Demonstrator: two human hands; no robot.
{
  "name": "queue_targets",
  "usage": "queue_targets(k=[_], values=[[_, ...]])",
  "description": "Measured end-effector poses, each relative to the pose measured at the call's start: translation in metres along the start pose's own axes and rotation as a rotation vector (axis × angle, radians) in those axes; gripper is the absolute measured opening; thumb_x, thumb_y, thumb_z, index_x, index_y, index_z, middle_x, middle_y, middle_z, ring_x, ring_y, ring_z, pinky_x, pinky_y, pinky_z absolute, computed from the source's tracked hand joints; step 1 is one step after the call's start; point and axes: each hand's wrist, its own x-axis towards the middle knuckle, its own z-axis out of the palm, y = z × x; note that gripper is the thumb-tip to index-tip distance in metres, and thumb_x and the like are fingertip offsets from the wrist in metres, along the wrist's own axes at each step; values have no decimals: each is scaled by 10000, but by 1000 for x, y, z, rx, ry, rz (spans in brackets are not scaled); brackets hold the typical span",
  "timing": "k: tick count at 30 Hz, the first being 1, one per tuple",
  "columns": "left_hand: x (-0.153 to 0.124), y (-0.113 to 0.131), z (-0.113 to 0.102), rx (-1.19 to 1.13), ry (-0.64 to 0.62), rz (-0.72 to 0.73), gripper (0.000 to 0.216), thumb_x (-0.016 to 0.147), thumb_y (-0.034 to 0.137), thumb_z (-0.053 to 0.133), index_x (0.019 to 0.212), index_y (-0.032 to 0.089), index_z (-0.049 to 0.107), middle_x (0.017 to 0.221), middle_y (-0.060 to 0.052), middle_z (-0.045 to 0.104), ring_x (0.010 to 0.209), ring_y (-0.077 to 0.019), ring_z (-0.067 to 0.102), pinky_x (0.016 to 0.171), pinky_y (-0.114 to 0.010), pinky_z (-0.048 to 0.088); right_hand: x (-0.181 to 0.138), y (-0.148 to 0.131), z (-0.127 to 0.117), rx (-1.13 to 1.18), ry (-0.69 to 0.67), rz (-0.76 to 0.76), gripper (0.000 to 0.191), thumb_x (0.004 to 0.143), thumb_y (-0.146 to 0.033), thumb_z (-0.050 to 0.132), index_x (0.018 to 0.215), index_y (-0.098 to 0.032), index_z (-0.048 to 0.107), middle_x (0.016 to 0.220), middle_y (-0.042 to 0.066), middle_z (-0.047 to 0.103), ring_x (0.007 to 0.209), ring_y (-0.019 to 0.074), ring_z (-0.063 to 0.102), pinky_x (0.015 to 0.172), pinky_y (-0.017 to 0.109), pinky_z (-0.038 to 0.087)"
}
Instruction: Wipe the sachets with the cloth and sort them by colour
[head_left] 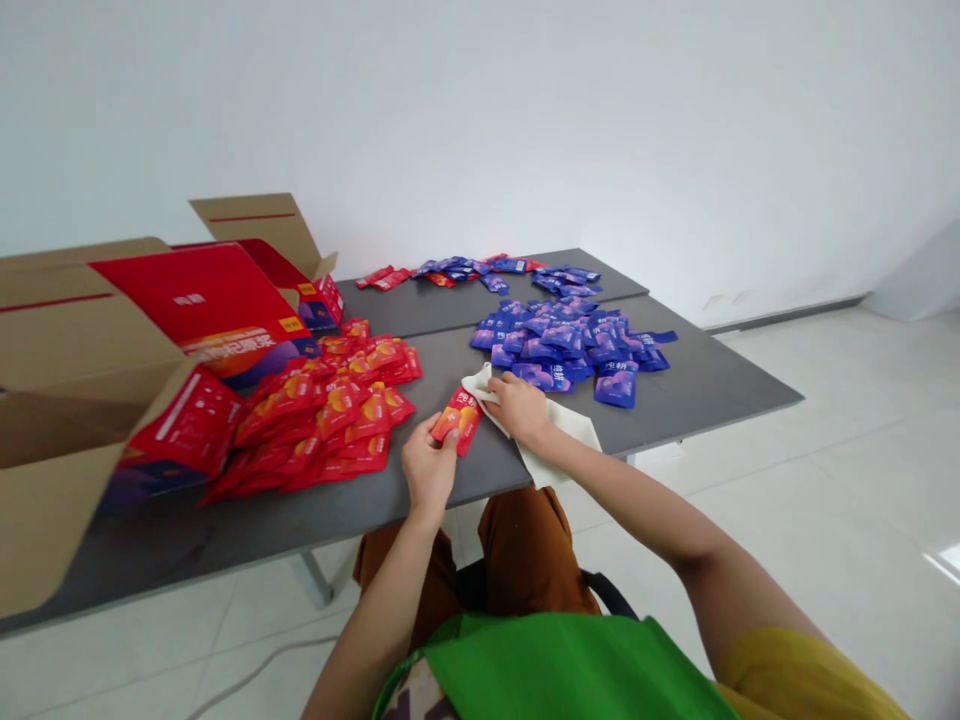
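Green fabric (555, 665) fills the bottom edge. Above it, left hand (427, 465) pinches a red sachet (458, 418) by its lower corner: light, floppy, slick foil, best gripped at the edge seams. Right hand (519, 408) presses the cream bag (559, 430) flat on the worktop (697, 385); blue sachets (570, 340) beyond.

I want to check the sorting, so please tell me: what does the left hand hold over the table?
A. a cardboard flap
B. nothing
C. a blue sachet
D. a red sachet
D: the left hand pinches a red sachet at its lower edge, beside the red pile, while the right hand rests on a cream cloth bag.
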Motion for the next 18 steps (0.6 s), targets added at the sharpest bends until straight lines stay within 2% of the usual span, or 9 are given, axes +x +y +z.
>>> queue_targets(k=[2, 5, 7, 11, 14, 16, 18], values=[[-1, -2, 2, -26, 16, 62, 375, 742, 180, 653, 1113, 126, 645, 1045, -104, 723, 918, -212, 691, 820, -303, 536, -3, 11, -5, 58, 34, 21, 281, 932, -443, 505, 1088, -267, 658, 1069, 48, 632, 889, 175, 621, 707, 254, 438], [-5, -1, 3, 19, 32, 67, 282, 758, 184, 642, 1035, 141, 674, 989, -104, 735, 902, -223, 692, 810, -322, 535, -12, 25, -16, 197, 183, 33, 299, 918, -457, 520, 1079, -274, 693, 1048, 34, 655, 890, 167, 629, 730, 247, 438], [-11, 1, 2, 104, 87, 74, 247, 774, 194, 635, 1014, 174, 688, 986, -96, 736, 939, -233, 684, 832, -335, 525, -19, 32, -26, 292, 284, 25, 319, 926, -444, 504, 1101, -267, 704, 1055, 38, 662, 895, 163, 632, 754, 247, 443], [-24, 7, 1, 348, 222, 264, 186, 841, 211, 576, 966, 240, 710, 1094, -69, 717, 1043, -223, 653, 940, -354, 474, -30, 28, -44, 398, 395, -26, 335, 933, -416, 485, 1120, -252, 709, 1058, 52, 666, 910, 173, 631, 791, 261, 460], [-30, 13, 2, 577, 147, 368, 126, 835, 261, 614, 900, 232, 718, 1199, -82, 675, 1070, -241, 639, 958, -368, 459, -36, 9, -43, 427, 365, -99, 308, 929, -402, 503, 1112, -265, 710, 1064, 43, 662, 919, 164, 631, 811, 243, 460], [-32, 17, 3, 730, 40, 341, 167, 807, 309, 650, 924, 213, 721, 1185, -123, 675, 1040, -282, 646, 910, -399, 480, -40, -8, -35, 414, 301, -150, 294, 926, -399, 517, 1121, -281, 702, 1068, 35, 660, 917, 154, 634, 816, 229, 454], [-34, 20, 3, 831, -46, 329, 235, 803, 285, 632, 1001, 192, 718, 1144, -153, 684, 1048, -298, 641, 918, -413, 474, -43, -23, -23, 354, 202, -170, 294, 922, -415, 524, 1142, -308, 686, 1076, 29, 662, 917, 158, 637, 800, 231, 452]])
